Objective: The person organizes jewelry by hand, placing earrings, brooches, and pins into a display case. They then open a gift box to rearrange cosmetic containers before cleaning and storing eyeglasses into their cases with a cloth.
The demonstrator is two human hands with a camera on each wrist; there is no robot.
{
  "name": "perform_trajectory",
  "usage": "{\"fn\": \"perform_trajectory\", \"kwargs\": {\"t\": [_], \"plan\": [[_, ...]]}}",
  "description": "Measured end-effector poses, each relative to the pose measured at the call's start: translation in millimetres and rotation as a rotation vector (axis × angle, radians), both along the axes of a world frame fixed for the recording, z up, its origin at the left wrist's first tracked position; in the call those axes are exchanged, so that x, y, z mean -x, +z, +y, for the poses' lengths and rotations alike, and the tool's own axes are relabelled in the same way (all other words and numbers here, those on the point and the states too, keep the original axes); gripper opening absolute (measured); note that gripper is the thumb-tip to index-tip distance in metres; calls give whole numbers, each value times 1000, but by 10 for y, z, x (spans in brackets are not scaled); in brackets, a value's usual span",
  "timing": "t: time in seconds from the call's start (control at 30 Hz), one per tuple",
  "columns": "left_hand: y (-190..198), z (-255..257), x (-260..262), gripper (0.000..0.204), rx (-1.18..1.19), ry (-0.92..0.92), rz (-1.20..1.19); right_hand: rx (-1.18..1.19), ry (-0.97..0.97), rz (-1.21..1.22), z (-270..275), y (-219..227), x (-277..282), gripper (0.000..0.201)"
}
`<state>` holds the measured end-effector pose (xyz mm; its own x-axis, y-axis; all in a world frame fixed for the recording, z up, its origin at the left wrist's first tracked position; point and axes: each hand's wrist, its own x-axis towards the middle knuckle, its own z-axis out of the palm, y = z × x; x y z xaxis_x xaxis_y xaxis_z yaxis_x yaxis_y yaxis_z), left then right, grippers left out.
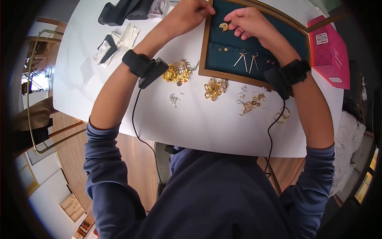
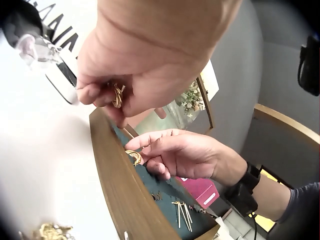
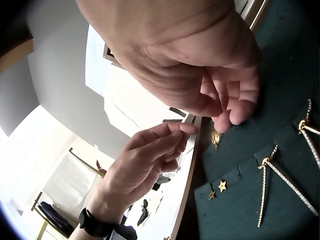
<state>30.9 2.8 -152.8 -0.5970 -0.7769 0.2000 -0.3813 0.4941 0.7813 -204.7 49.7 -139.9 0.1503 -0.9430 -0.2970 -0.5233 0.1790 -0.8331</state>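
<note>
My right hand [image 1: 252, 24] is over a dark teal display panel [image 1: 215, 42] set in a wooden frame [image 1: 236, 80]. Its fingertips pinch a gold earring [image 1: 223, 27] against the panel's upper left part. That earring [image 3: 215, 140] hangs just under the fingertips in the right wrist view. Over the frame's left edge is my left hand [image 1: 190, 15]; in the left wrist view its curled fingers hold another gold earring [image 2: 118, 96]. Lower on the panel hang star earrings [image 3: 222, 186], long bar earrings [image 3: 263, 190] and small pink studs [image 1: 270, 62].
On the white table [image 1: 191, 123], gold jewellery piles [image 1: 171, 73] lie left of and below the frame, with small clear pieces [image 1: 174, 100]. Pale cloth pouches [image 1: 123, 40] and black objects [image 1: 115, 14] stand left. A pink bag [image 1: 330, 55] lies right. Cables [image 1: 135, 123] trail from both wrists.
</note>
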Motion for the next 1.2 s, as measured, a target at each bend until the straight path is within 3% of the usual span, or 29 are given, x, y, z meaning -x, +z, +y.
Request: {"fn": "perform_trajectory", "kwargs": {"t": [0.07, 0.17, 0.27, 0.47, 0.57, 0.87, 1.07, 1.2], "plan": [[-92, -101, -46, 19, -45, -16, 38, 18, -10, 22, -13, 9, -10, 26], [136, 59, -6, 23, -111, 20, -81, 50, -27, 87, -26, 4, -72, 25], [-81, -21, -80, 27, 56, -7, -103, 82, 34, 83, -64, -29, -117, 22], [-3, 29, -100, 23, -11, -2, -114, 16, -2, -43, -7, 54, -58, 21], [0, 67, -101, 23, 11, 17, -132, -51, 126, -98, -45, 99, 21, 26], [-42, 57, -97, 22, -51, -2, -60, 30, 46, -142, -41, 27, -80, 33], [-29, 125, -41, 18, 111, -40, -107, -52, 71, -51, -29, 150, -133, 34], [54, 247, 6, 14, 194, -31, -233, 79, 29, -70, 48, 91, -158, 32]]}}
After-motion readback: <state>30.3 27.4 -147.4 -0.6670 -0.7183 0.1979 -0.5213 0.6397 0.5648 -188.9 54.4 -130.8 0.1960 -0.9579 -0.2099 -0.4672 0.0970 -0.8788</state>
